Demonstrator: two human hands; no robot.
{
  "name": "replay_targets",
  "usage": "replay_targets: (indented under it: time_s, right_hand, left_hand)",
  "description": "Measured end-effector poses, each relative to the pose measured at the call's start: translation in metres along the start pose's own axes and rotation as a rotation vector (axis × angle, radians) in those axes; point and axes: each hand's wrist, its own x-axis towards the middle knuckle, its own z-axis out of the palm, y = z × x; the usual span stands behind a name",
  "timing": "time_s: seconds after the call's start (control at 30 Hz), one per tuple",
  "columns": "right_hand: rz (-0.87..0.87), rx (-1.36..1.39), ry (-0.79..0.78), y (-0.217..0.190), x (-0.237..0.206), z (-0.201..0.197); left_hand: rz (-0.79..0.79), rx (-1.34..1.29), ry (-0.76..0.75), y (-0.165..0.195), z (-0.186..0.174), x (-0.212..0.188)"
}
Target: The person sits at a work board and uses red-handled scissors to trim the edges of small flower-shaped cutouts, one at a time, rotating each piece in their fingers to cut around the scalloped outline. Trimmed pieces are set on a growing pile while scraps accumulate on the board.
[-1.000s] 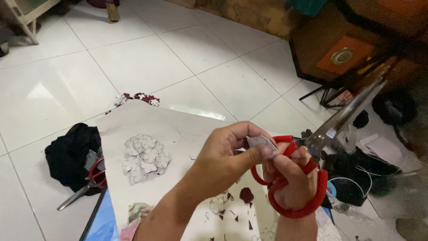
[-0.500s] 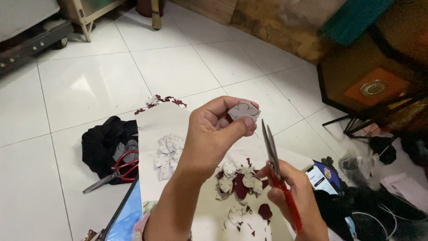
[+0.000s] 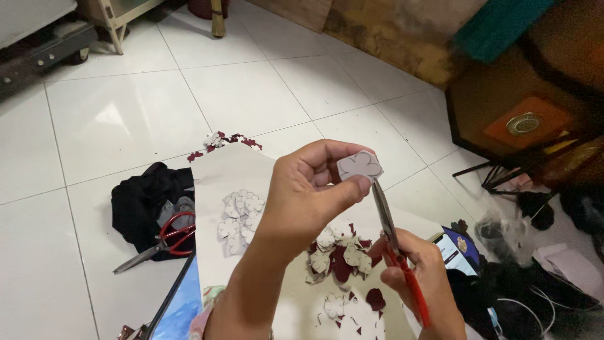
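Left hand (image 3: 302, 195) is raised mid-frame, thumb and fingers pinched on a small pale cutout (image 3: 359, 165) with a lobed, flower-like edge; the cutout is up in the air above the sheet, not resting on anything. Right hand (image 3: 420, 277) sits lower right, closed around the red handles of scissors (image 3: 389, 230); the blades point up toward the cutout, tips just under its lower edge, touching or nearly so, can't tell which. Blades look close together or shut, edge-on view so unclear. Below the hands a big pale paper sheet (image 3: 226, 173) lies on the white tile floor (image 3: 126, 113). On the sheet: a pile of pale finished cutouts (image 3: 240, 214) at left, a second mixed heap of pale shapes and dark red scraps (image 3: 343, 255) right under the hands, more loose pieces nearer the bottom edge. Small scatter of dark red bits (image 3: 226, 140) at the sheet's far corner. Left of the sheet a black cloth (image 3: 141, 201) with a second pair of red-handled scissors (image 3: 165, 238) lying on it, unused. Clutter of bags and cables at right, blurred. Judging progress: many shapes already cut and piled, the one in hand looks about trimmed to outline, maybe a last snip at its base left; no uncut stock is visible, so how much more remains can't be told.
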Motion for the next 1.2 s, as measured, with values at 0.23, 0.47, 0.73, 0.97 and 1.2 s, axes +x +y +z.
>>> replay_targets:
  time_s: [0.23,0.47,0.73,0.97,1.2]
  right_hand:
    - [-0.015,0.001,-0.027,0.018,0.003,-0.004]
    - [-0.093,0.029,-0.055,0.027,0.006,-0.008]
    - [-0.016,0.046,-0.048,0.042,0.007,-0.004]
    - [-0.081,-0.046,-0.041,0.043,0.008,-0.006]
    - [-0.076,-0.119,-0.045,0.035,0.013,-0.007]
  left_hand:
    - [-0.026,0.010,-0.024,0.003,-0.002,0.001]
    - [-0.049,-0.024,-0.039,0.002,0.000,0.001]
    - [-0.045,0.022,-0.015,0.002,0.003,0.000]
    - [-0.044,0.007,0.006,-0.002,0.003,0.001]
    - [-0.017,0.054,-0.018,-0.004,-0.002,0.005]
